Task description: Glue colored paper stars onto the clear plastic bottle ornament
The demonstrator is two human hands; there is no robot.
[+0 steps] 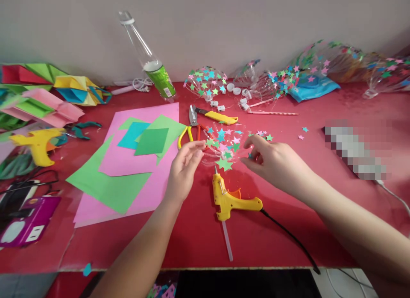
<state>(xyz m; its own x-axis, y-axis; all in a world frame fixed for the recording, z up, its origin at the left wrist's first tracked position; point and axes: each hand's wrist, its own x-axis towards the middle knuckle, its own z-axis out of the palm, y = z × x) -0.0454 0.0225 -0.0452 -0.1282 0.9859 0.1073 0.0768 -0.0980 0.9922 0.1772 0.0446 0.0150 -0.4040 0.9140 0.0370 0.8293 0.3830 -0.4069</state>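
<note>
Both forearms reach in from the lower corners, elbows wide. The left hand rises palm inward, fingers stretched and bent toward the left edge of a clear plastic piece dotted with paper stars, its thumb close by. The right hand bends in from the opposite side, fingers curled, thumb apart from the forefinger. Whether either grips the plastic or only touches it, I cannot tell. The plastic sits on the desk, between the hands.

Just below it a yellow glue gun lies on its side, nozzle toward the plastic. Beyond are pliers and a yellow knife; to the left, pink and green paper. A bottle near the wall wears a green label, its print too small to read.

The desktop is glossy red. More starred plastic lines the grey wall, with folded paper shapes at far left.
</note>
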